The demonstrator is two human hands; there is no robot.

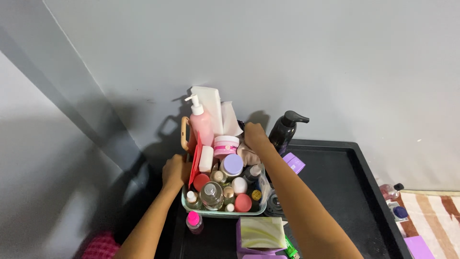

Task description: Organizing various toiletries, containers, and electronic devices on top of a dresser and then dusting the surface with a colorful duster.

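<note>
1. My left hand point(174, 171) is on the left wall of the pale green basket point(223, 211); fingers curled together against that side; whether they grip the rim I cannot tell.
2. My right hand point(255, 135) is at the back right of the basket, fingers bunched and bent down onto a beige soft thing point(247, 154); pinching or just pressing, cannot tell.
3. The basket sits at the left edge of the black table point(345, 192), close to the back left corner by the grey wall; packed full.
4. Inside, at the back: a pink pump bottle point(200, 121), a tall white tube point(209, 106), and a pink jar point(225, 146) in front of them.
5. Mid basket: a lilac-lidded jar point(233, 165) just left of my right wrist; a red card point(196, 160) upright along the left wall, next to my left hand.
6. Front of basket: a clear bottle point(211, 194) and a coral cap point(243, 203), touching neighbours.
7. A black pump bottle point(284, 132) stands just right of my right hand, outside the basket, by the table's back edge.
8. A small pink-capped bottle point(194, 222) stands in front of the basket; a purple box point(261, 234) is at the near edge, right of it.
9. A striped mat point(431, 211) lies off the table's right edge.
</note>
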